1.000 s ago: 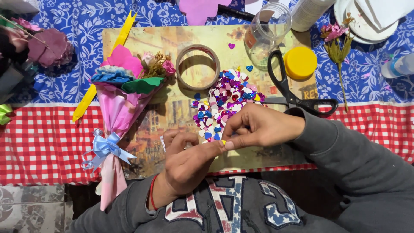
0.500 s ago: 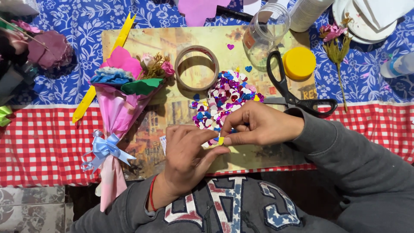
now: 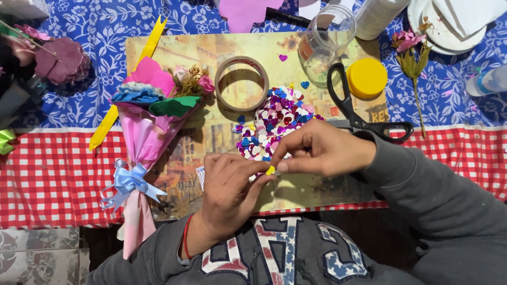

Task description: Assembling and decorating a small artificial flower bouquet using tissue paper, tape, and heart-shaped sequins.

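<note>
My left hand [image 3: 229, 192] and my right hand [image 3: 325, 150] meet at their fingertips over the near edge of a printed board [image 3: 311, 192]. Both pinch one small yellow heart-shaped piece [image 3: 270, 170]. Just beyond my fingers lies a heap of shiny heart confetti [image 3: 274, 124] in pink, blue and silver. To the left rests a pink paper bouquet [image 3: 148, 132] with a light blue ribbon bow [image 3: 127, 182].
A roll of clear tape [image 3: 241, 83], black scissors [image 3: 359, 119], a yellow lid [image 3: 366, 77] and an open clear jar [image 3: 325, 39] sit on the board. A dried flower sprig [image 3: 412, 63] and white plates [image 3: 454, 24] are at the right, purple paper flowers [image 3: 58, 60] at the left.
My left hand has turned and risen slightly, its fingertips meeting the right hand's at the yellow piece. The right hand has barely shifted.
</note>
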